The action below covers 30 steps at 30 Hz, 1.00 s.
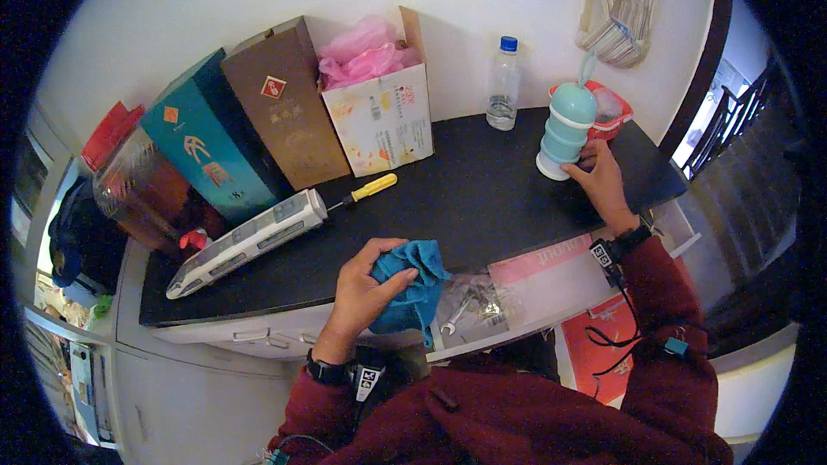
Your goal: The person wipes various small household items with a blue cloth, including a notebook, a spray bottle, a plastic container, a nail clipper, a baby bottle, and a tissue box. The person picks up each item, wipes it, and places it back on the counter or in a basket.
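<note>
A crumpled teal cloth is bunched in my left hand, above the counter's front edge. With thumb and fingers, my right hand grips the lower part of a light-blue stacked container. That container has a domed lid, white bands, a white base and a loop on top. It stands nearly upright on the black countertop. Partly hidden behind it is a red plastic basket holding a clear bag. A clear bottle with a blue cap stands against the wall to its left, with some liquid inside.
Boxes in teal, brown and white line the wall; pink wrap fills the white one. A toy train lies by a yellow-handled screwdriver. An open drawer juts out below, with a wrench inside.
</note>
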Each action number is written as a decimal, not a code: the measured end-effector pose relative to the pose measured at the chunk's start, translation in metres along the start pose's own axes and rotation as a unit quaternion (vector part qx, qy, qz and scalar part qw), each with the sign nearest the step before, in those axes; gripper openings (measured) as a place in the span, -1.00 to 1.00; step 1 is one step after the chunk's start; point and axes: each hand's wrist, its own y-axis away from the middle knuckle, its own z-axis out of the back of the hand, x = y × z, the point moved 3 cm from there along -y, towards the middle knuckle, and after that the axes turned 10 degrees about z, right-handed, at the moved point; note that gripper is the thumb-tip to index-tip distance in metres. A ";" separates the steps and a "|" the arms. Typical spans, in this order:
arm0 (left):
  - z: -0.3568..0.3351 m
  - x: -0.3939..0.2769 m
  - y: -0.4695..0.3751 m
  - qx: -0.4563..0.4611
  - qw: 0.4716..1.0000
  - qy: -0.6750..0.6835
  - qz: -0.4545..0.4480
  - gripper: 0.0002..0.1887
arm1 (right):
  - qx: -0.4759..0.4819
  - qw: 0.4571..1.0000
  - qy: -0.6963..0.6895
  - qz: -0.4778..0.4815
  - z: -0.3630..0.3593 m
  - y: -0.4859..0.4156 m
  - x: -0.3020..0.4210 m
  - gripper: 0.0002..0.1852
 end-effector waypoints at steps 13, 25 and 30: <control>0.005 -0.001 -0.003 0.010 0.999 -0.026 -0.022 -0.59 | 0.072 0.947 0.276 0.150 -0.040 -0.028 0.029 -0.68; 0.006 -0.004 -0.001 0.018 1.000 -0.015 -0.010 -0.55 | 0.303 0.907 0.168 0.239 -0.019 -0.062 0.049 -0.54; 0.006 -0.002 -0.001 0.028 1.000 -0.009 -0.006 -0.56 | 0.268 0.893 0.248 0.262 -0.040 -0.076 0.024 -0.41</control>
